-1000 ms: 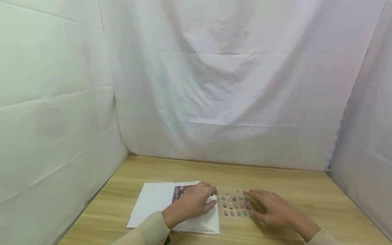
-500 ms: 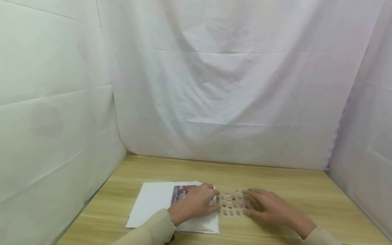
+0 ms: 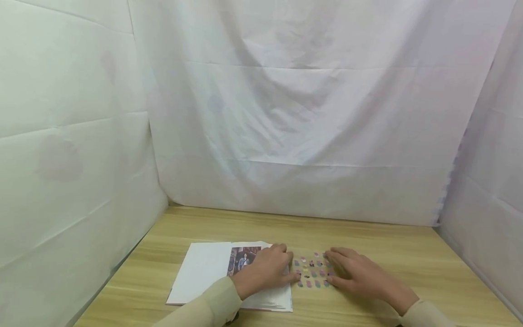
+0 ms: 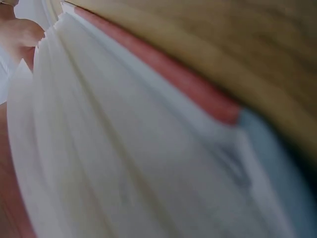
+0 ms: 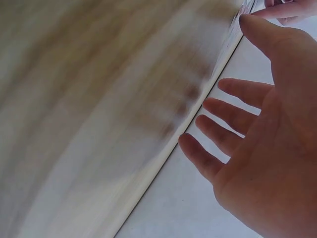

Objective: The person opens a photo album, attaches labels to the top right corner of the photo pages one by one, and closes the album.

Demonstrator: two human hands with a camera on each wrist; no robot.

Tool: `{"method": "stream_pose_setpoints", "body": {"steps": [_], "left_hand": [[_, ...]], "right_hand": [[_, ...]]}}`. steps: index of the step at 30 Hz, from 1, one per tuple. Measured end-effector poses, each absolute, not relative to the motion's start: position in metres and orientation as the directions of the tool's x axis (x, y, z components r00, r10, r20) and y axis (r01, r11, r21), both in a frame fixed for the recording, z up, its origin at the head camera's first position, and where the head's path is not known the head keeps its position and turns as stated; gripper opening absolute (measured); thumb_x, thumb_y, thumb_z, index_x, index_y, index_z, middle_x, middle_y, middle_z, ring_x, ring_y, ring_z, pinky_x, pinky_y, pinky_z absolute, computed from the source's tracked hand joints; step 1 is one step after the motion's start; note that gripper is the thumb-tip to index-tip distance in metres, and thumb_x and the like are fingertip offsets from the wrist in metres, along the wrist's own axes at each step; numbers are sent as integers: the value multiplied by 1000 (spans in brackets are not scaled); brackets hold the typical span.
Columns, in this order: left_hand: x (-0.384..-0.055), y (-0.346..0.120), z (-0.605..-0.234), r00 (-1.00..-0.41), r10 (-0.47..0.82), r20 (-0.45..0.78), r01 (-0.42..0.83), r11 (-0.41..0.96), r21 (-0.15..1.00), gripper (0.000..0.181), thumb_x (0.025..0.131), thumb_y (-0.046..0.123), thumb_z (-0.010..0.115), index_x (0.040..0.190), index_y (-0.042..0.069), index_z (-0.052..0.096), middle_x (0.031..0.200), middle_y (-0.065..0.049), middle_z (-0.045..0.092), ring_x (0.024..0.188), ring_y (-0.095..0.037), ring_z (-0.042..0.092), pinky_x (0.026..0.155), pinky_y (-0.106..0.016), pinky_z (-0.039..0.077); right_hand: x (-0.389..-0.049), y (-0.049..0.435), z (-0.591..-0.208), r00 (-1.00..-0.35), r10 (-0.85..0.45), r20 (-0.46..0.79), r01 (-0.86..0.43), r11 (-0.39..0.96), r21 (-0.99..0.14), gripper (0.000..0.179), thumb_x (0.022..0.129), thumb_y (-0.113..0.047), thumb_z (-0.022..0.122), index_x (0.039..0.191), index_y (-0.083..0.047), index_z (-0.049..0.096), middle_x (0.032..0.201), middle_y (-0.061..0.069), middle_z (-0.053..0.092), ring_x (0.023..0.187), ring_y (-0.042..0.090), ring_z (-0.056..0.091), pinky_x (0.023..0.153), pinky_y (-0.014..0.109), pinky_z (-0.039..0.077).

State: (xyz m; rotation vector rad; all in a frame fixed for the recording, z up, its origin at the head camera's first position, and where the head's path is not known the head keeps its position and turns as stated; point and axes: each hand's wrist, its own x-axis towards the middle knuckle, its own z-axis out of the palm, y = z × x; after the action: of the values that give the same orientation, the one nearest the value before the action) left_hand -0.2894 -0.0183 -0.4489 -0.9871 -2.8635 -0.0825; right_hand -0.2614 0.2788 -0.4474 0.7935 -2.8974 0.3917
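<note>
A clear sheet with rows of small colourful stickers [image 3: 313,274] lies flat on the table between the hands. My left hand [image 3: 267,268] reaches over the right page of an open book [image 3: 204,272], its fingertips at the sheet's left edge. At the opposite edge, my right hand [image 3: 361,274] rests its fingertips and thumb. The right wrist view shows that hand [image 5: 267,129] with its fingers apart and gently bent. Blurred page edges [image 4: 99,124] and a red cover edge [image 4: 168,64] fill the left wrist view. Part of the right page is hidden under my left hand.
A photo [image 3: 244,260] of a person is on the book's right page. White cloth [image 3: 302,113] hangs behind the wooden table [image 3: 367,231] and along both sides.
My left hand has shifted slightly right, its thumb now reaching the sheet's left edge, and more of the photo shows. The right hand has moved slightly left against the sheet's right edge.
</note>
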Motion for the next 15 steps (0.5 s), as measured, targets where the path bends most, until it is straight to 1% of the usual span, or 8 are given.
{"method": "stream_pose_setpoints", "body": {"steps": [5,9,12,15], "left_hand": [[-290,-18,-449,-784,610,117,613,790,-11,53,97,66,71,114,15,77,114,-2,71,98,-17,66,76,-32,61],[-291,-18,-450,-784,609,124,612,790,-9,49,97,65,72,105,17,77,108,-1,70,93,-15,64,71,-31,59],[-292,-18,-451,-785,607,125,613,790,4,45,97,63,73,103,19,77,105,1,69,89,-14,61,68,-29,57],[-292,-18,-451,-785,607,126,614,789,24,41,97,61,74,103,21,78,102,2,67,86,-12,58,66,-28,54]], "right_hand": [[-260,279,-445,-856,-496,149,-517,824,-232,77,101,-58,70,154,-4,57,162,26,51,148,51,50,116,72,44],[-260,278,-446,-860,-493,129,-509,825,-244,80,101,-58,70,153,1,56,163,28,49,149,53,48,118,72,41],[-260,278,-446,-862,-491,128,-507,827,-245,79,101,-59,70,152,1,58,162,28,50,149,53,48,118,72,41],[-261,277,-446,-861,-492,131,-509,825,-245,78,100,-58,71,150,1,60,160,28,52,147,52,51,117,71,43]]}}
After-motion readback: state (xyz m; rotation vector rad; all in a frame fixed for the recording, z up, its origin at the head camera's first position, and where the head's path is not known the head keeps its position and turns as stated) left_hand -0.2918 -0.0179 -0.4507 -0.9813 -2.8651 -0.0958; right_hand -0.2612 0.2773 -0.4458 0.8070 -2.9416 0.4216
